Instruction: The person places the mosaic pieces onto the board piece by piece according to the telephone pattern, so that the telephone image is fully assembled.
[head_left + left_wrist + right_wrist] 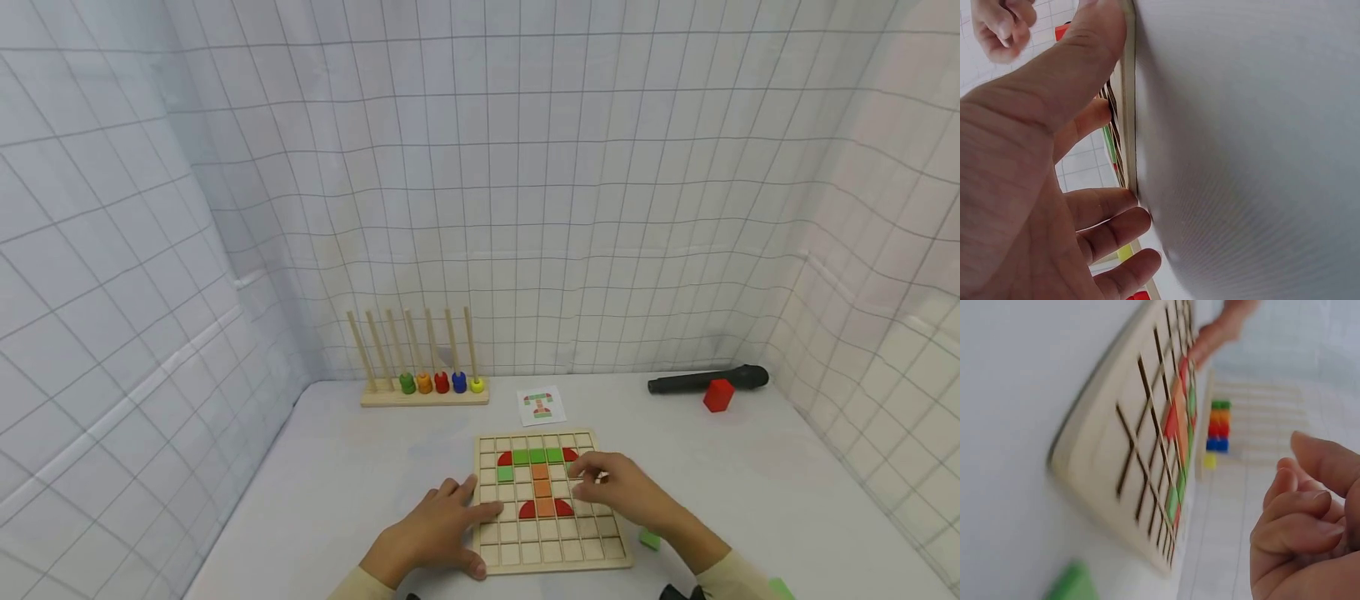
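A square wooden grid board (551,552) lies on the table, with red quarter-round, green and orange tiles in its cells. My left hand (442,529) rests at the board's left side, fingers spread. Its thumb touches the near-left corner and its index finger reaches over the cells. Above the board's right side hovers my right hand (618,487), fingers loosely bent. Its fingertips are close to a green tile (570,469) below the upper right red one, partly hidden. In the right wrist view thumb and fingers stand apart with nothing between them.
A printed pattern card (540,406) lies behind the board. Back left stands a wooden peg rack (425,400) with coloured beads. A black microphone (686,382) and a red block (718,395) are back right. Loose green pieces (649,539) lie near my right forearm.
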Available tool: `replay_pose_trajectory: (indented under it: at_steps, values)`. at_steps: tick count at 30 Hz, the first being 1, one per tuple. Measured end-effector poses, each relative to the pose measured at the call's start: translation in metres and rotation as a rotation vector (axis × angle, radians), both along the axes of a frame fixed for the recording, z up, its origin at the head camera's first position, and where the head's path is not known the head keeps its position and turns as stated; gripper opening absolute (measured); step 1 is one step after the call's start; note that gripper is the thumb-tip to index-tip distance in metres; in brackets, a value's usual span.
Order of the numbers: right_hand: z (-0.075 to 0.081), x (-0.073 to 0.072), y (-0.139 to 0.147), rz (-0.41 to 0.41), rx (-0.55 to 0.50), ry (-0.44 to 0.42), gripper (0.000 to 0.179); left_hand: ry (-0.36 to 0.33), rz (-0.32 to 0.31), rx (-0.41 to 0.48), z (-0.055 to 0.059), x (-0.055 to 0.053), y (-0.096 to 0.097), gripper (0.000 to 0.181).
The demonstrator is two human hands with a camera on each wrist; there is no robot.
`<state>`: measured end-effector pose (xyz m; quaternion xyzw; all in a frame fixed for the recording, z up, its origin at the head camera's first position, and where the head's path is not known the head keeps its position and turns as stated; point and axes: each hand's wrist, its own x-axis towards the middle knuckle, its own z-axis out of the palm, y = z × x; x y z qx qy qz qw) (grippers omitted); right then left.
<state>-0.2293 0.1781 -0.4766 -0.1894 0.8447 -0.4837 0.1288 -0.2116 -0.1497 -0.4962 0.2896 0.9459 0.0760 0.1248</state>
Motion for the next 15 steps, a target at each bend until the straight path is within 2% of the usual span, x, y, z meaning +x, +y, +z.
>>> replay_pose_trajectory:
  at_steps: [7, 11, 15]
  values:
    - [0.011, 0.017, 0.091, -0.250, -0.172, -0.146, 0.045, -0.016, -0.001, 0.005, -0.002, 0.000, 0.000, 0.088]
    - [0.008, 0.034, 0.135, -0.373, -0.197, -0.204, 0.037, -0.030, -0.003, 0.007, -0.003, -0.001, 0.000, 0.088]
    - [0.000, 0.049, 0.166, -0.415, -0.171, -0.238, 0.025, -0.029, 0.002, 0.000, -0.003, -0.001, -0.001, 0.088]
